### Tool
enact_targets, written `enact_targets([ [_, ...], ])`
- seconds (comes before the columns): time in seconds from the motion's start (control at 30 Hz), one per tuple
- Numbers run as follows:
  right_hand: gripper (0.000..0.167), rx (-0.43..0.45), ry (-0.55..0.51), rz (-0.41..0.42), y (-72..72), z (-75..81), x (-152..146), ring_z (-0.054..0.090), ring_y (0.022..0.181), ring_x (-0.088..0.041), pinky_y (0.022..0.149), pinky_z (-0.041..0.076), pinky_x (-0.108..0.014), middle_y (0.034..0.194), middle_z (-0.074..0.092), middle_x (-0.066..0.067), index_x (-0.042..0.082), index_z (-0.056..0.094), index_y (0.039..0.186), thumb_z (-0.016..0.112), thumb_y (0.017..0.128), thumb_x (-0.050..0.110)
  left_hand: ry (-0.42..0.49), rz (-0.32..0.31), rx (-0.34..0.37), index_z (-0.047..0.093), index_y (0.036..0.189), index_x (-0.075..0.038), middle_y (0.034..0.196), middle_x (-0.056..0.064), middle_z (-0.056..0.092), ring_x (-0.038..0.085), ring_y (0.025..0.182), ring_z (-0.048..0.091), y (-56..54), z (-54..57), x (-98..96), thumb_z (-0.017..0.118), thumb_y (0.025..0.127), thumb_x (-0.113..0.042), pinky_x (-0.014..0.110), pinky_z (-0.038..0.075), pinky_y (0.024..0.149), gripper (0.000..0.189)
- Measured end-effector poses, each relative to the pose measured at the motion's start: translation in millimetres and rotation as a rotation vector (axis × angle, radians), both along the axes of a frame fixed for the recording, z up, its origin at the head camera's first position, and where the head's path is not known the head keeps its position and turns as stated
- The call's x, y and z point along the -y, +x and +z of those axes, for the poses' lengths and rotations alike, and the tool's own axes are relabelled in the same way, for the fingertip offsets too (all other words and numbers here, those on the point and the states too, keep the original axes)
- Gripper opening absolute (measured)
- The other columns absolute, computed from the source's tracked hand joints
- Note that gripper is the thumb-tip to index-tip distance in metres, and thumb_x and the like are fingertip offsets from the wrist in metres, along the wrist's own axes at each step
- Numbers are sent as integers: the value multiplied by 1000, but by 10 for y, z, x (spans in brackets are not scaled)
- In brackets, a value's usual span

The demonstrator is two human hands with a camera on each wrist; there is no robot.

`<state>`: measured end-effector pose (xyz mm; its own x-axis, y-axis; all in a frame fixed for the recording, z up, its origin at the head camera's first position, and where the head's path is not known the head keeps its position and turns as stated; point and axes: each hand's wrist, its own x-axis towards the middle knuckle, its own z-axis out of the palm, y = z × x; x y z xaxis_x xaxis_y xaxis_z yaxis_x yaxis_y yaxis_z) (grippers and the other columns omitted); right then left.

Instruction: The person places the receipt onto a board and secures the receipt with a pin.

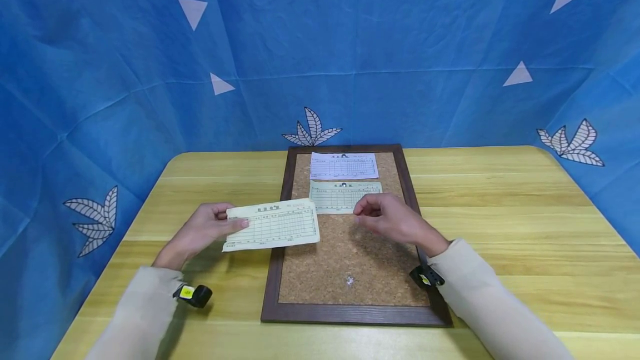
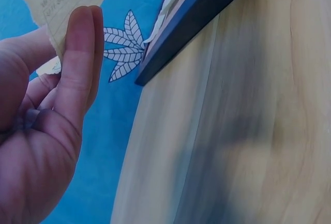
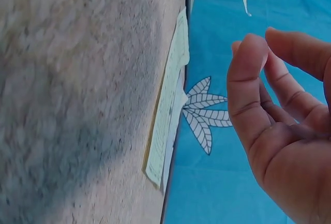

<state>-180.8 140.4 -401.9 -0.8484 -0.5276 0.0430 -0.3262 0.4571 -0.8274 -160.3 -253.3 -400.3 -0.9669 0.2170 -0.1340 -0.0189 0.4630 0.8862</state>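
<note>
My left hand [image 1: 206, 231] pinches a pale yellow printed receipt slip [image 1: 280, 226] at its left end, thumb on top. The slip is held over the left edge of a cork board [image 1: 320, 260] with a dark wooden frame. A lilac receipt slip [image 1: 345, 169] lies near the top of the board, and a pale green one [image 1: 332, 200] just below it. Dark-looking pins show at the top middle of both. My right hand [image 1: 390, 220] hovers over the green slip's lower right corner. In the right wrist view its fingers bend loosely, with nothing visible between thumb and forefinger.
On the lower part of the cork sits a small whitish cluster [image 1: 350, 280], too small to make out. The board lies on a light wood table [image 1: 500, 226]. A blue patterned cloth [image 1: 400, 43] hangs behind and at the sides.
</note>
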Motion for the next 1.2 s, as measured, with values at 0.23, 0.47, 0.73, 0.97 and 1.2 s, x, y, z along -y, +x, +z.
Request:
enact_targets([
  [0.23,11,1,-52,9,27,-4,51,59,68,-19,57,53,-32,90,68,-10,-2,68,103,67,95,6,-9,5,-10,66,114,7,91,8,72,16,78,66,-16,-6,-99,75,92,-20,29,53,68,37],
  [0.47,21,41,-102,13,32,-23,72,65,77,-28,61,54,-35,98,72,-15,-4,70,112,69,94,6,-1,-21,-13,67,114,6,83,7,67,14,70,56,-36,-29,-174,75,92,-21,28,49,64,36],
  [0.73,36,101,-116,-10,47,-29,74,69,92,-24,70,57,-34,108,73,-16,-1,67,126,73,92,10,4,-46,-18,68,112,4,79,5,62,14,68,51,-56,-40,-276,75,91,-21,29,44,61,33],
  [0.97,40,220,-201,4,42,-46,44,70,99,-24,81,58,-41,118,69,-20,-3,66,127,74,91,12,39,-62,20,66,116,5,91,8,72,17,79,68,-79,-65,-379,75,92,-19,29,53,68,36],
  [1.2,35,247,-228,1,45,-48,45,70,96,-25,80,58,-45,113,71,-19,-6,68,122,74,91,8,45,-59,31,66,116,6,95,11,73,21,82,71,-94,-45,-493,75,91,-16,33,56,71,35],
])
